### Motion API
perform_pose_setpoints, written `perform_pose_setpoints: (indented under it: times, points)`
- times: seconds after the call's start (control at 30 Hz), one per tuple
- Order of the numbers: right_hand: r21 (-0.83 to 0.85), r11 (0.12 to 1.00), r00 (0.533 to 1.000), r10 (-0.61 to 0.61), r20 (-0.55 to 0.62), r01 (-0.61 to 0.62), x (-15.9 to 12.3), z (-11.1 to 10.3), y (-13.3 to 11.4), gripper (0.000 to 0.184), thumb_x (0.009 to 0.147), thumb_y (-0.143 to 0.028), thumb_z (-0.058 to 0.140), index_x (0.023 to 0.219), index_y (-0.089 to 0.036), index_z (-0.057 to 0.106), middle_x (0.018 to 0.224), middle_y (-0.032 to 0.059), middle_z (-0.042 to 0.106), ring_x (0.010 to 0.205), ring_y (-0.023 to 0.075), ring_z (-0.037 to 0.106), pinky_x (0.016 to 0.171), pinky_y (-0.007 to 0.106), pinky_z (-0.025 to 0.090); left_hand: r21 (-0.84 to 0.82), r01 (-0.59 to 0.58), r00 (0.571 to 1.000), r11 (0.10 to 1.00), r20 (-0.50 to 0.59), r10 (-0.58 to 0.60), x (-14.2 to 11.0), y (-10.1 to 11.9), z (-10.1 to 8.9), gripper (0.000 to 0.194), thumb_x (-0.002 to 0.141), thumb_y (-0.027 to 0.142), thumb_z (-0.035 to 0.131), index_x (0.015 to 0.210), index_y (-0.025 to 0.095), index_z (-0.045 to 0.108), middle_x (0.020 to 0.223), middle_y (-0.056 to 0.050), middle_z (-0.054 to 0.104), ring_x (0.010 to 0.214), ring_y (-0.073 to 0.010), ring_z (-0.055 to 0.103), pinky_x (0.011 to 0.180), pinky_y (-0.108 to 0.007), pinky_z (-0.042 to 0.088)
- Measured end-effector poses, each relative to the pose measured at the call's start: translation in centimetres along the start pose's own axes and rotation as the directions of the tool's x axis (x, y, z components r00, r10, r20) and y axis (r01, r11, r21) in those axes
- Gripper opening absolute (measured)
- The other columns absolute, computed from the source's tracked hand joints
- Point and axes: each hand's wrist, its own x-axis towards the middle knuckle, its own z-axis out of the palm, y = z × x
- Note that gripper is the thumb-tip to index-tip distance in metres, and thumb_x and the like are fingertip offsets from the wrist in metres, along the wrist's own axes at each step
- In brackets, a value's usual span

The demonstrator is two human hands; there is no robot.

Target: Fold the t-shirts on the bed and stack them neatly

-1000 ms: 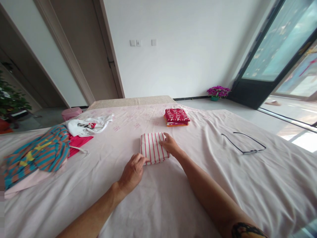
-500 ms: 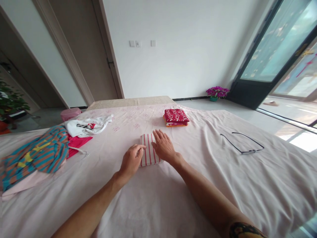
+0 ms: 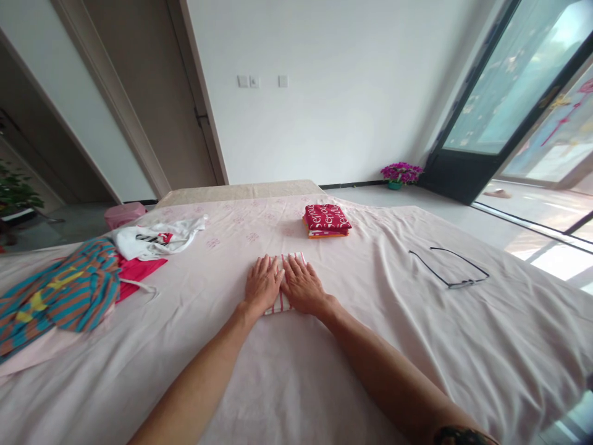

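A folded white cloth with red stripes lies on the pale pink sheet in front of me, mostly covered by my hands. My left hand rests flat on its left part, fingers stretched forward. Over its right part my right hand lies flat too, with the two thumbs close together. Just beyond, slightly to the right, sits a stack of folded cloths, topped by a red one with white lettering.
To the left lie a blue-and-brown striped garment, a white garment and a red cloth. Eyeglasses rest on the sheet at the right. A pink stool stands past the far left edge.
My left hand has gone from curled fingers at the striped cloth's left edge to lying flat on top. My right hand has flattened onto the cloth. The view has shifted slightly.
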Motion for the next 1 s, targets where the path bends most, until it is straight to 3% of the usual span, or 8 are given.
perform_pose_setpoints:
  times: [0.2,0.43,0.5,0.67,0.83,1.0]
  points:
    - [0.055,0.998,1.0,0.017,0.0,-0.017,-0.2,0.4,0.4,0.068,0.101,-0.055,0.027,0.155,-0.015,0.032,0.162,0.0111,0.02,0.15,0.029,0.02,0.119,0.052,0.021,0.047,-0.008,0.999,0.999,0.046,0.005,-0.8,-0.8,-0.5,0.053,0.101,0.038,0.031,0.151,0.024,0.04,0.157,-0.015,0.038,0.142,-0.0325,0.038,0.115,-0.052,0.031]
    - [0.095,0.995,0.997,-0.017,0.077,0.009,-1.5,-0.8,1.6,0.067,0.101,-0.053,0.03,0.157,-0.017,0.029,0.162,0.0098,0.022,0.151,0.029,0.019,0.121,0.052,0.017,0.024,-0.166,0.986,0.986,0.027,0.166,-4.1,-2.2,-2.0,0.057,0.098,0.042,0.043,0.152,0.025,0.038,0.161,-0.017,0.028,0.147,-0.036,0.03,0.115,-0.058,0.03]
    - [0.103,0.994,0.995,-0.033,0.099,0.022,-1.8,-0.9,2.4,0.065,0.102,-0.05,0.029,0.157,-0.016,0.028,0.163,0.0103,0.022,0.151,0.0269,0.017,0.122,0.05,0.016,0.011,-0.262,0.965,0.965,0.005,0.262,-5.2,-2.6,-2.6,0.055,0.098,0.039,0.044,0.151,0.024,0.039,0.162,-0.016,0.027,0.148,-0.0345,0.026,0.116,-0.056,0.029]
    - [0.144,0.989,0.986,-0.067,0.15,0.045,-2.0,-0.7,4.2,0.06,0.104,-0.043,0.024,0.157,-0.017,0.025,0.164,0.0088,0.022,0.152,0.0206,0.016,0.122,0.044,0.016,-0.068,-0.523,0.852,0.85,0.006,0.524,-7.3,-3.0,-3.4,0.053,0.098,0.031,0.046,0.151,0.025,0.039,0.16,-0.01,0.034,0.15,-0.0265,0.024,0.119,-0.048,0.033]
    - [0.12,0.992,0.989,-0.044,0.142,0.027,-2.3,-0.6,4.3,0.063,0.103,-0.048,0.028,0.157,-0.017,0.024,0.164,0.0106,0.021,0.151,0.0233,0.017,0.122,0.047,0.014,-0.165,-0.522,0.852,0.837,-0.05,0.522,-7.8,-3.5,-3.6,0.048,0.097,0.016,0.043,0.143,0.028,0.049,0.152,-0.007,0.046,0.144,-0.021,0.037,0.113,-0.042,0.043]
    - [0.146,0.989,0.996,-0.028,0.086,0.015,-2.7,-0.7,4.2,0.059,0.102,-0.042,0.033,0.155,-0.016,0.032,0.161,0.011,0.029,0.149,0.024,0.024,0.122,0.045,0.015,-0.214,-0.396,0.917,0.893,-0.143,0.372,-8.2,-3.4,-4.4,0.034,0.086,0.009,0.054,0.117,0.023,0.061,0.123,-0.007,0.062,0.113,-0.0201,0.06,0.1,-0.038,0.051]
